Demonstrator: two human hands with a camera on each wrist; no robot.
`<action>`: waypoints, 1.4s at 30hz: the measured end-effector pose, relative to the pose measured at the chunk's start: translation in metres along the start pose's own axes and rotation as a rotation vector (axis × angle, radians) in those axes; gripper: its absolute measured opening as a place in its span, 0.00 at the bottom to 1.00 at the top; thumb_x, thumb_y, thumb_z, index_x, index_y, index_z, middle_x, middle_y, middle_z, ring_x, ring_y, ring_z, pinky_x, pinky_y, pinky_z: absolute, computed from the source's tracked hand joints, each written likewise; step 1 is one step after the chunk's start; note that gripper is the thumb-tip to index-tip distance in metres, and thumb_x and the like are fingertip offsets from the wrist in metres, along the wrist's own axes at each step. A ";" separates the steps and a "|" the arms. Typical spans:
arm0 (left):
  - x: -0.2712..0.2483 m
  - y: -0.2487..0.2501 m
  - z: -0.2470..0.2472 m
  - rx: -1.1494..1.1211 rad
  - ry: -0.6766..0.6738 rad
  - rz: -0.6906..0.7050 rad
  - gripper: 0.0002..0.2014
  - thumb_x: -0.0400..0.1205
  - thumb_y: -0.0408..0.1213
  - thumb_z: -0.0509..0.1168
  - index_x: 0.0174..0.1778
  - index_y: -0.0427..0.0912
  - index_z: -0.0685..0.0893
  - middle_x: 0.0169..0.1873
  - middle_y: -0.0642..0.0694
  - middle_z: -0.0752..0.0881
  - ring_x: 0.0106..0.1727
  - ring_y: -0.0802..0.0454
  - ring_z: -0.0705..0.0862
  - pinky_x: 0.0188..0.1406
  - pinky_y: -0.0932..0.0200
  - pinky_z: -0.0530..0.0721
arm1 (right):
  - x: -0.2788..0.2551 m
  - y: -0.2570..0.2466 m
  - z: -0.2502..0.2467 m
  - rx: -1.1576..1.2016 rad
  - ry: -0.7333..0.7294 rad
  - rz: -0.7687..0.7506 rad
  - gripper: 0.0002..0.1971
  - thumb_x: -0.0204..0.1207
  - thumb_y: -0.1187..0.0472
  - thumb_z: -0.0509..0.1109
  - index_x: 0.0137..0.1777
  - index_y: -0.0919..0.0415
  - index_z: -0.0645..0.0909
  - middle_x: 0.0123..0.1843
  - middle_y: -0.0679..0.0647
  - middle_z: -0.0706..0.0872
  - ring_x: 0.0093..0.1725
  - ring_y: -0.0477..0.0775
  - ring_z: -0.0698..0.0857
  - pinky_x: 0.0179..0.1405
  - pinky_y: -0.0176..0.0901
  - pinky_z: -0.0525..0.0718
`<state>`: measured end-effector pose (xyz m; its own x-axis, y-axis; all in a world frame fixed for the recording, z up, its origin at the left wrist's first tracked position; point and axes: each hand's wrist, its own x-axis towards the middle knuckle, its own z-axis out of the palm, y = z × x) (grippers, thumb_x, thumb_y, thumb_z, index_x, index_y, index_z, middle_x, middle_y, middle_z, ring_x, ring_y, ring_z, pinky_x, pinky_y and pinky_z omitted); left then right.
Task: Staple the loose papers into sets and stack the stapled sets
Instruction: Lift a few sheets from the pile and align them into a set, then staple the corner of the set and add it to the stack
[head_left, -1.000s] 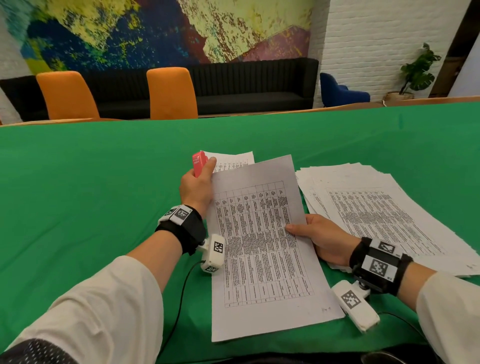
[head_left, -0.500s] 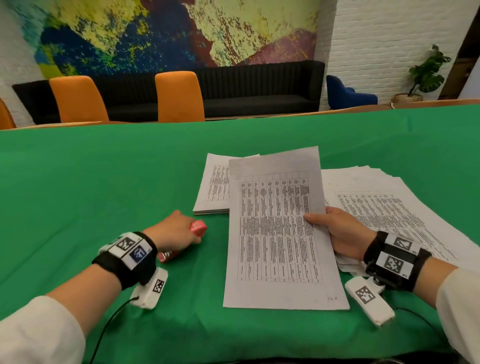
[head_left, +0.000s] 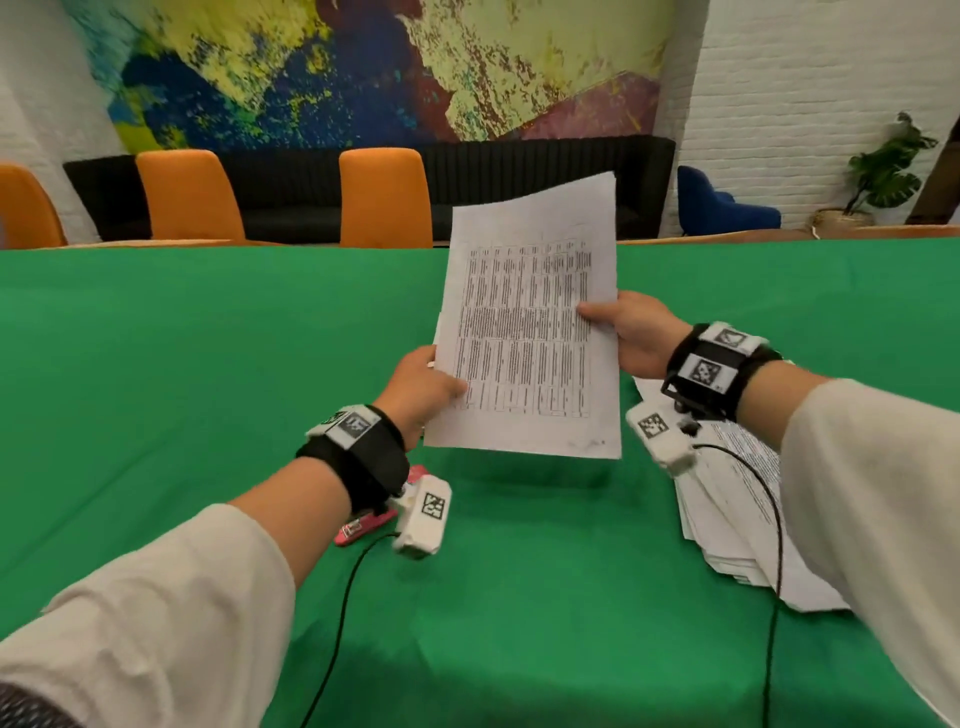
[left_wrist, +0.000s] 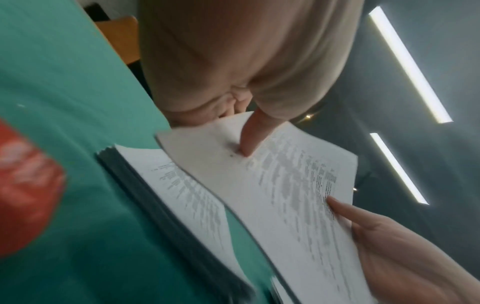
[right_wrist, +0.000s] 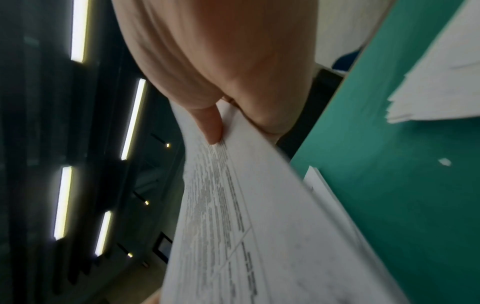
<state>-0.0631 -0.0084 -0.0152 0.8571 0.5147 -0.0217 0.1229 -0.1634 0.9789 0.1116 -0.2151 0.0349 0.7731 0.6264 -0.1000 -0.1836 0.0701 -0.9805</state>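
White printed sheets, the paper set (head_left: 524, 332), are held tilted up off the green table (head_left: 208, 364) between both hands. The left hand (head_left: 415, 389) pinches its lower left edge, thumb on top; the right hand (head_left: 636, 332) pinches the right edge. A red stapler (head_left: 363, 525) lies on the cloth under the left wrist. Loose papers (head_left: 727, 519) are piled beneath the right wrist.
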 end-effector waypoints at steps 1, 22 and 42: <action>0.010 0.001 0.000 0.004 0.036 0.000 0.17 0.83 0.16 0.64 0.61 0.40 0.84 0.60 0.42 0.90 0.60 0.42 0.89 0.64 0.43 0.87 | 0.008 -0.001 0.004 -0.039 0.023 0.007 0.16 0.90 0.65 0.64 0.75 0.66 0.78 0.68 0.64 0.90 0.63 0.65 0.91 0.58 0.62 0.90; 0.109 -0.006 -0.019 0.968 -0.095 -0.202 0.07 0.91 0.31 0.60 0.51 0.34 0.82 0.47 0.41 0.83 0.50 0.44 0.81 0.42 0.58 0.80 | 0.061 0.063 0.016 -0.929 0.076 0.255 0.24 0.75 0.69 0.83 0.69 0.73 0.81 0.54 0.67 0.93 0.53 0.67 0.94 0.54 0.63 0.93; 0.055 0.020 -0.014 1.369 -0.401 -0.127 0.38 0.79 0.30 0.80 0.86 0.43 0.73 0.76 0.42 0.82 0.65 0.41 0.90 0.59 0.56 0.87 | 0.032 0.081 0.019 -1.387 -0.152 -0.044 0.30 0.68 0.49 0.89 0.71 0.51 0.88 0.76 0.51 0.85 0.72 0.54 0.82 0.62 0.37 0.75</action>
<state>-0.0206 0.0285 0.0059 0.8562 0.3570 -0.3734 0.3876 -0.9218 0.0075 0.1103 -0.1748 -0.0444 0.6732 0.7273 -0.1336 0.6519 -0.6690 -0.3571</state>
